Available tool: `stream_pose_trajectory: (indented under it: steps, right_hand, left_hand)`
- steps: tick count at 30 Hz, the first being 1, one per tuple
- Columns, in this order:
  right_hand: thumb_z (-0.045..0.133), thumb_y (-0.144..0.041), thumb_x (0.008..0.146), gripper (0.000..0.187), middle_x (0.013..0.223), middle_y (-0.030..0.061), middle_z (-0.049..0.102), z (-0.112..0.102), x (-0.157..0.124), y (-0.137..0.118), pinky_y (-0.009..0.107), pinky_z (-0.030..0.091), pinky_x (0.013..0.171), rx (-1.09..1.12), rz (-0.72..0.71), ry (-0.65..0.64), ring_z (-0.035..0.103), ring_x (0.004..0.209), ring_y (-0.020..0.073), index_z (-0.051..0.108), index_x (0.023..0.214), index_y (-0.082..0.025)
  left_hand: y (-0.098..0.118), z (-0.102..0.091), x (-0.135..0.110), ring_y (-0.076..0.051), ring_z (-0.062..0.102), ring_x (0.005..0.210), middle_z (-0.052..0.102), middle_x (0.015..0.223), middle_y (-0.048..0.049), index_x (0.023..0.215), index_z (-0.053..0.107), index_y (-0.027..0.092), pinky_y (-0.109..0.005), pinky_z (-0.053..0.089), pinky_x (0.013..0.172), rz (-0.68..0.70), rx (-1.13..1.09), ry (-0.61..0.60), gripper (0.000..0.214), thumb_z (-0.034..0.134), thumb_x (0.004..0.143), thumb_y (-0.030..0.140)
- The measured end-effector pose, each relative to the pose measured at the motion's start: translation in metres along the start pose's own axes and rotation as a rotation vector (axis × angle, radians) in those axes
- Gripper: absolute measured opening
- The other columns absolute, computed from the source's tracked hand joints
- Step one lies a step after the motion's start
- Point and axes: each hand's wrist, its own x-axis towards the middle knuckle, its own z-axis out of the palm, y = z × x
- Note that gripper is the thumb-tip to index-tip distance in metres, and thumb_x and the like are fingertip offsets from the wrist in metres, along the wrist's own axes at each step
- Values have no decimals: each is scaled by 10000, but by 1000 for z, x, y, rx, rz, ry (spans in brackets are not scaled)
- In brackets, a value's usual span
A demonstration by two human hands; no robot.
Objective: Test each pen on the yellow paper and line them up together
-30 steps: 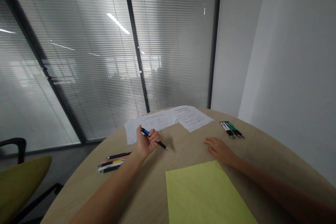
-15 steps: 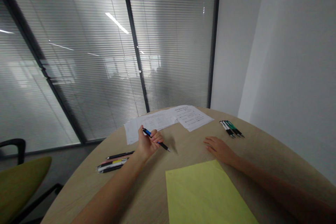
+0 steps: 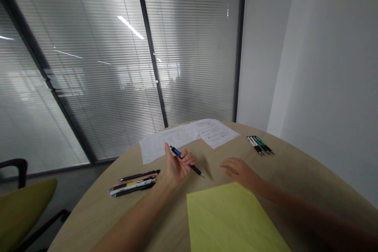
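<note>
So the left hand (image 3: 178, 167) had its fingers curled around one pen (image 3: 195, 168), thumb sticking up and away from it, while the right hand (image 3: 239, 170) was loosely open, fingers together and a bit bent. Couldn't tell if that one was touching the table (image 3: 298, 177).

I'm using the yellow sheet (image 3: 230, 218) as my landmark. The held pen, blue and black, was up in the air just beyond its far edge. Its long axis ran on a slant, metal tip pointing down to the right and back toward the sheet, clicker end up to the left and away. Couldn't make out any brand on it.

The right hand was just past the sheet's far right corner. Beyond that, further to the right, four pens (image 3: 260, 145) lay side by side: two white, two green by my count. Left of the sheet was a bunch of pens (image 3: 132, 186), at least four, overlapping, so don't hold me to it. Well beyond the sheet were at least two printed papers (image 3: 218, 134), lines of text too tiny to read.
</note>
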Motion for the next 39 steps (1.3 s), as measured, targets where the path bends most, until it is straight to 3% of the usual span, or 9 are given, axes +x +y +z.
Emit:
stream_pose_trajectory:
  steps: [4,8,13,17,22,29,34,39]
  right_hand:
    - [407,-282,819,248,890,65,641,-3,-3,-52,278,421,750,264,49,-122,563,829,159,612,910,-177]
    - [445,-278,778,173,804,39,625,-1,-8,-70,261,407,694,387,203,-120,553,773,158,590,784,-182]
    - [412,-342,783,227,597,-20,525,6,-4,-44,209,354,520,570,335,-107,471,554,102,499,637,-191]
    - [346,-445,797,353,545,-17,473,8,4,-10,209,337,480,628,394,6,422,486,90,465,596,-180]
    - [362,-537,740,397,504,-21,454,6,7,17,211,305,428,680,434,93,390,429,83,446,581,-183]
    - [361,-515,740,371,523,-23,470,13,1,28,218,311,434,626,471,81,405,442,89,470,631,-177]
    - [349,-453,770,335,516,-29,460,15,-1,26,214,316,441,599,461,88,408,451,88,457,607,-182]
    - [334,-440,786,340,470,-40,425,12,-1,19,221,323,467,522,469,112,410,452,95,433,578,-189]
  left_hand:
    - [-18,9,-5,-90,347,382,311,423,48,468,361,185,-235,393,452,17,-42,17,596,255,706,721]
    - [-30,17,-11,-110,429,435,406,458,13,491,413,173,-253,426,512,25,-36,76,585,285,724,695]
    - [-34,15,-7,-158,561,627,579,627,-50,582,504,158,-258,439,602,25,101,133,474,403,768,582]
    - [-32,-4,3,-142,568,627,613,628,-29,652,575,145,-220,401,548,63,448,169,234,561,763,351]
    - [-23,-24,6,-137,542,571,626,615,-52,661,644,100,-234,387,578,71,833,3,190,684,635,284]
    - [-20,-40,9,-89,408,432,533,471,46,686,680,161,-202,264,447,152,1152,72,121,689,566,175]
    - [-26,-53,10,-100,411,465,534,495,40,632,673,157,-204,258,458,184,1210,75,110,702,526,165]
    - [-28,-52,7,-111,421,485,538,502,36,604,664,168,-207,276,481,219,1227,80,88,699,524,160]
